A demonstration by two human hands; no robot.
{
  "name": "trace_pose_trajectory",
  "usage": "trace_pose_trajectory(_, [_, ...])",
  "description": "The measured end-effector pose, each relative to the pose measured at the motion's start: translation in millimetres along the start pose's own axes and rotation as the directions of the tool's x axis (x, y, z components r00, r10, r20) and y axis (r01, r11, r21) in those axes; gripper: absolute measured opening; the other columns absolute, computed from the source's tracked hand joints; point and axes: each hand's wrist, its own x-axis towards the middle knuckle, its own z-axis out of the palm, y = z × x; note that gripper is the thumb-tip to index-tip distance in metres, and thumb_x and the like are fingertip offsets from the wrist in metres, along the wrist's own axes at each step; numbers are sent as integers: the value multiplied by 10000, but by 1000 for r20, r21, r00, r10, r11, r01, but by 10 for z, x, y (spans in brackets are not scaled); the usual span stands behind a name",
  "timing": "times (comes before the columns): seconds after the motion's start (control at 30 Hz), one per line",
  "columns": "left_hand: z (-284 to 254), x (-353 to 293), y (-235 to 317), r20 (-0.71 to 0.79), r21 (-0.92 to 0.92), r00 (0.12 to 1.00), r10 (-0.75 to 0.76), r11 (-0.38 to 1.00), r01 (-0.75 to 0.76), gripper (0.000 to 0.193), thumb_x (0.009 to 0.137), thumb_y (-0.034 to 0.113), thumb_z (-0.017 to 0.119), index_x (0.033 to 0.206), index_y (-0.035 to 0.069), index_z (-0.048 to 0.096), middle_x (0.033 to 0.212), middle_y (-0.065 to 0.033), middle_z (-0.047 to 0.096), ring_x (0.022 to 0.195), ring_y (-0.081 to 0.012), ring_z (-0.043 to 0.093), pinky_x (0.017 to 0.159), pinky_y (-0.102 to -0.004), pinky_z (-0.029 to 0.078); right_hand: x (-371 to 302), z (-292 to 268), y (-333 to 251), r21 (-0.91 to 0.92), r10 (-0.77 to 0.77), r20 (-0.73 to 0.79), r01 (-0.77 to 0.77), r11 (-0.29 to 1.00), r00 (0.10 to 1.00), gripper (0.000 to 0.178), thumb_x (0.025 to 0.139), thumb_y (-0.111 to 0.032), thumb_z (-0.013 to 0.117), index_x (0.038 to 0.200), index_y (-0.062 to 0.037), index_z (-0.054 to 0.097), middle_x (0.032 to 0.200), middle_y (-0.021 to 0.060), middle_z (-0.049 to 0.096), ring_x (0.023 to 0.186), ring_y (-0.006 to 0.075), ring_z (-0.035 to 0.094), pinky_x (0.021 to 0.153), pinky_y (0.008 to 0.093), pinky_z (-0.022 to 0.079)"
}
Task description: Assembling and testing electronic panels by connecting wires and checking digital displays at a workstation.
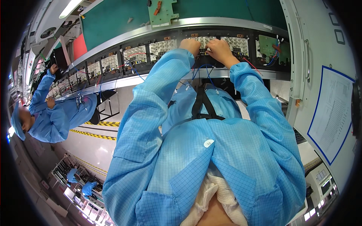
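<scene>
Both my hands reach in over a white-and-silver circuit board (206, 40) that lies in a black carrier on the line. My left hand (191, 46) is closed at the board's left side, its fingertips turned away from view. At the right side, my right hand (220, 51) bends its fingers and thumb together down at the board. Anything small between the fingers is hidden in either hand. Blue wires (203, 67) with white plugs hang off the carrier's near edge below the hands. Similar boards sit alongside, one (163, 46) on the left and another (237, 44) on the right.
A green board (268, 46) with wires lies at the line's right end; another green board (161, 14) rests across the far metal rail (211, 22). A white cabinet wall (301, 52) borders the right. On the left, a co-worker in blue (60, 116) works at the same line.
</scene>
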Motion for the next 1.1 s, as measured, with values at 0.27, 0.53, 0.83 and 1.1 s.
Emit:
trace_pose_trajectory(0.27, [59, 25, -18, -26, 4, 999, 46, 999, -45, 127, 742, 135, 567, 777, 74, 672, 766, -137, 655, 757, -279, 652, 646, -373, 516, -17, 1, -45, -39, -9, 3, 10, 999, 1000, 159, 667, -188, 684, 779, -118, 596, 761, 14, 567, 790, 207, 559, 661, 354, 432])
trace_pose_trajectory(0.53, [69, 45, -31, 12, 11, 999, 31, 999, -32, 128, 741, 157, 581, 809, 102, 674, 808, -122, 658, 795, -273, 646, 664, -373, 512, -14, 8, -43, -52, -26, 0, 26, 998, 1000, 160, 664, -186, 679, 779, -111, 596, 760, 13, 566, 779, 206, 552, 660, 348, 418])
trace_pose_trajectory(0.83, [42, 40, -26, 70, -41, 997, 13, 999, -11, 157, 745, 228, 593, 829, 126, 679, 844, -110, 657, 828, -275, 637, 688, -386, 502, -3, -6, -52, -36, -11, 31, 12, 999, 999, 155, 670, -180, 680, 783, -111, 601, 775, 17, 571, 793, 197, 548, 684, 344, 401])
trace_pose_trajectory(1.1, [58, 61, -16, 66, -49, 998, 4, 999, 0, 207, 756, 250, 576, 830, 87, 680, 832, -137, 652, 813, -281, 636, 691, -393, 499, 0, 1, -49, -77, -30, 34, 32, 997, 999, 154, 681, -207, 680, 749, -107, 583, 772, 18, 578, 804, 192, 554, 682, 335, 392])
